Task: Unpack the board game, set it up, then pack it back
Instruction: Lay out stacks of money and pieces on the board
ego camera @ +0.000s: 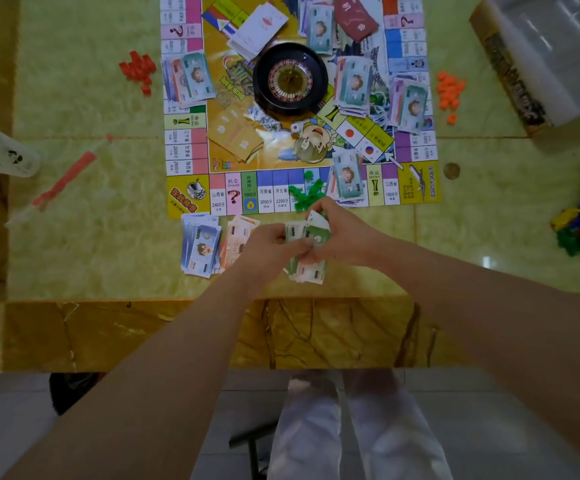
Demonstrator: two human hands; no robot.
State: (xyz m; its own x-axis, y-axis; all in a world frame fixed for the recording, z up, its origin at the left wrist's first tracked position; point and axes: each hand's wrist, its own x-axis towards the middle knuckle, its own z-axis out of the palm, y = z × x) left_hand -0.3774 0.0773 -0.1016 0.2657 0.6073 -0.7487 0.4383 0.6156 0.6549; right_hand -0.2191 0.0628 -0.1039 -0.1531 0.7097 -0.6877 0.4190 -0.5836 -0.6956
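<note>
Just below the board [184, 197] the blue notes [200, 244] and pink notes [238, 233] lie in separate piles, sorted by colour, I'd say. The left hand [269, 244] and right hand [342, 233] both pinch the green notes [307, 233] between them, probably to square the stack, while the box [541, 64] sits well off to the right
</note>
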